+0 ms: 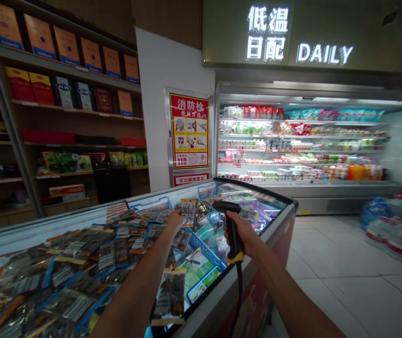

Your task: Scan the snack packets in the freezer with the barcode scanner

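Observation:
My left hand (175, 218) reaches over the chest freezer and pinches the edge of a small snack packet (188, 212) with an orange top and a printed label. In my right hand (242, 231) is a black and yellow barcode scanner (235, 234), gripped by its handle, its head turned to the left toward the packet. A dark cable (238, 295) hangs from the handle. Many similar dark packets (77, 291) lie heaped on the left part of the freezer top. One more packet (169, 296) rests near the front edge, below my left forearm.
Under the freezer's glass are blue baskets (204, 251) with bagged goods. Shelves of boxes (41, 88) stand at the left. A lit dairy fridge (303, 141) is at the back. Wrapped water bottles (398, 230) sit on the tiled floor (349, 281) to the right.

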A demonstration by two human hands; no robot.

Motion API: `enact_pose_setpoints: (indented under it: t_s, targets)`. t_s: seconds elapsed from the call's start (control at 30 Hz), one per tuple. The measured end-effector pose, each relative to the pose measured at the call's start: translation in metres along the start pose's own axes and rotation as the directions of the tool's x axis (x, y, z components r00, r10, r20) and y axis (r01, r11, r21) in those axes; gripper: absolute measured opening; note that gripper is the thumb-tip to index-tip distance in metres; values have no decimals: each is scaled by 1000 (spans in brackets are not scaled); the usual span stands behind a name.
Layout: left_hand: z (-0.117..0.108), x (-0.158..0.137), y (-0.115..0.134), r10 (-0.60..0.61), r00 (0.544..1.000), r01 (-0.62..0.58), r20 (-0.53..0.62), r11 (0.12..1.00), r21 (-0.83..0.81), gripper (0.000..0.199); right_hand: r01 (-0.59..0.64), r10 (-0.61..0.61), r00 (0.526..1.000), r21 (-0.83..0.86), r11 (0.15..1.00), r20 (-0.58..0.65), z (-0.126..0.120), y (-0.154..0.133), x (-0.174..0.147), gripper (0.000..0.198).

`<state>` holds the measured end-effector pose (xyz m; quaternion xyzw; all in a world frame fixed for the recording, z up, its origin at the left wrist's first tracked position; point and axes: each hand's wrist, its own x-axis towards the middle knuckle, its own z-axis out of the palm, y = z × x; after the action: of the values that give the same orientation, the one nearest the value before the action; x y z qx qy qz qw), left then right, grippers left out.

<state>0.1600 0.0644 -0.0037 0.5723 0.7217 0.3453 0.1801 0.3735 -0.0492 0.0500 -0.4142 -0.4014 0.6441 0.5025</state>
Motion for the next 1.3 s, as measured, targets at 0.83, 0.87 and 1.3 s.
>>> enact_pose_setpoints:
  t_s: [0.83,0.87,1.3]
  targets:
    - [33,42,53,108,959,-17,-262,944,329,50,142,-127,957,40,989,-259,-96,-24,29,22]
    - [49,52,62,122,967,-46,-226,948,314,52,153,-136,958,49,987,-251,-101,-25,30,23]
    - [203,154,129,127,977,-159,171,970,184,69,177,-157,936,36,984,-315,-168,-36,69,23]
